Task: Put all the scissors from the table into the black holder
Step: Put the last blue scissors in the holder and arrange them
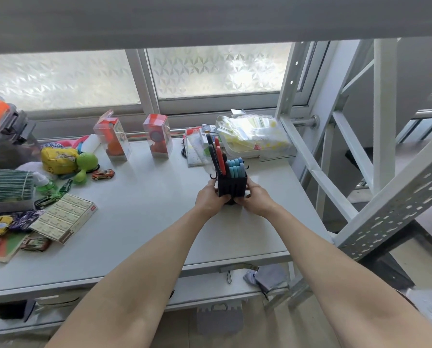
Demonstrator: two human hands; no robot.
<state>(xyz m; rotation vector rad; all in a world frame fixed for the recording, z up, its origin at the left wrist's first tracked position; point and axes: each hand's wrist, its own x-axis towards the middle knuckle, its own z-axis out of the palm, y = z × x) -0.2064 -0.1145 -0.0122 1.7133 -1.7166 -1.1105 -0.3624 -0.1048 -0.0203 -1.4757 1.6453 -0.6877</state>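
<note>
The black holder (232,185) stands on the grey table (147,197), right of centre. Both my hands clasp it: my left hand (209,198) on its left side, my right hand (253,199) on its right. Several scissors stand upright inside it. The ones with blue handles (235,168) fill the right part. A pair with red and black handles (217,155) sticks up higher at the left. The holder's base is hidden by my fingers. I see no loose scissors on the table.
Two clear boxes with orange toys (113,136) (158,138) stand at the back. A clear tub of packets (253,135) sits behind the holder. Toy cars, a yellow pouch (59,159), a green toy (85,163) and a flat carton (64,218) crowd the left. White shelf struts (335,151) rise at right.
</note>
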